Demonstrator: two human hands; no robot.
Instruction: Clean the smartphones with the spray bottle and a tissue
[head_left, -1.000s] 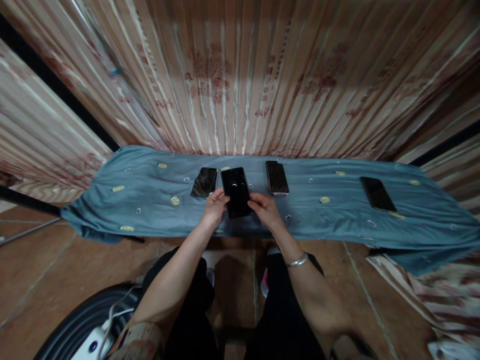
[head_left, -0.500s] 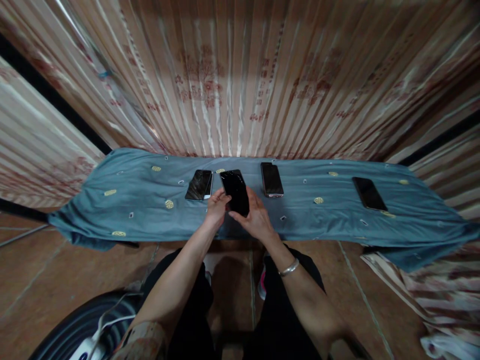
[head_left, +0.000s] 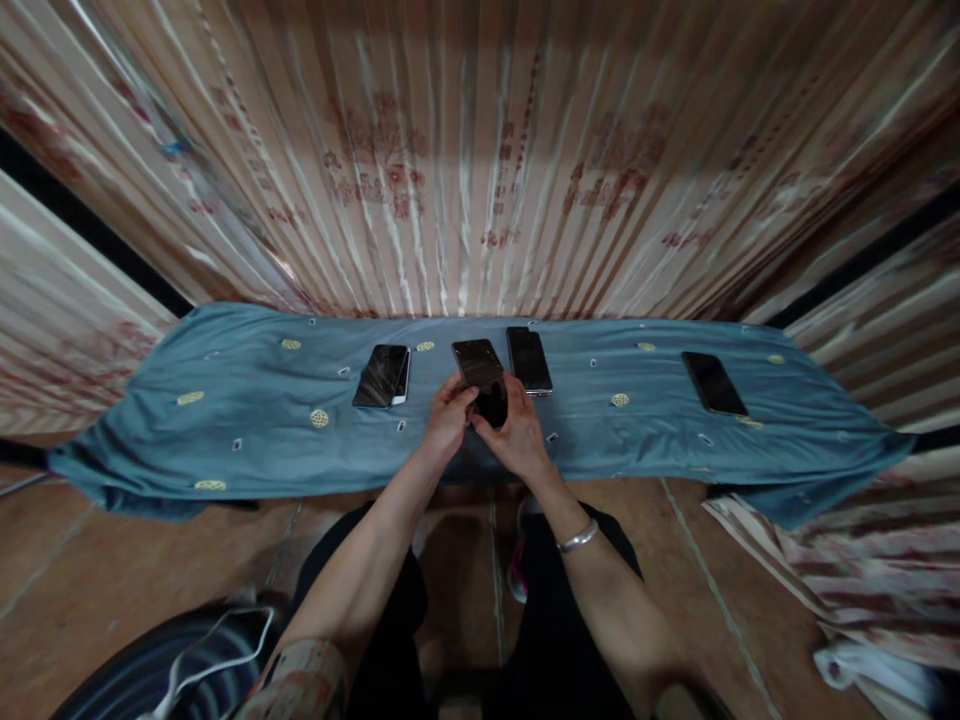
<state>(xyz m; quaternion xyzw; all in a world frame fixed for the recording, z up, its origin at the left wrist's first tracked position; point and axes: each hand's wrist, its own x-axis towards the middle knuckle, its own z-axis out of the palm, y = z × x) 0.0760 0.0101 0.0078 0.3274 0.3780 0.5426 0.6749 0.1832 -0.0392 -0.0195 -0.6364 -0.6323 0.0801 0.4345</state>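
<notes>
1. Blue-grey cloth [head_left: 247,420] with small yellow motifs covered a long low table, and four dark phones were on or over it.
2. Both hands held the middle phone [head_left: 480,365], a black handset with a glossy screen facing up, near the front edge of the cloth at the centre.
3. The left hand [head_left: 448,420] gripped the phone's near left corner, fingers curled round its edge and the thumb on top.
4. The right hand [head_left: 516,432] closed on the near right part of the same phone, fingers lying over the lower screen; a silver bracelet [head_left: 578,537] sat on that wrist.
5. Whether the phone's far end rested on the cloth or was lifted clear could not be told.
6. A second phone [head_left: 381,375] lay to the left, tilted, seemingly stacked on a paler handset whose edge showed along its right side.
7. A third phone [head_left: 529,360] lay just beside the held one on its right, close to the fingers but apart from them.
8. A fourth phone [head_left: 713,383] lay well apart toward the right end of the cloth.
9. Pleated pink-and-cream curtains [head_left: 480,170] with red prints hung behind the table.
10. The person's dark trousers and a brown tiled floor [head_left: 112,560] filled the lower view, with a white cable [head_left: 217,640] over a dark round object at lower left.
</notes>
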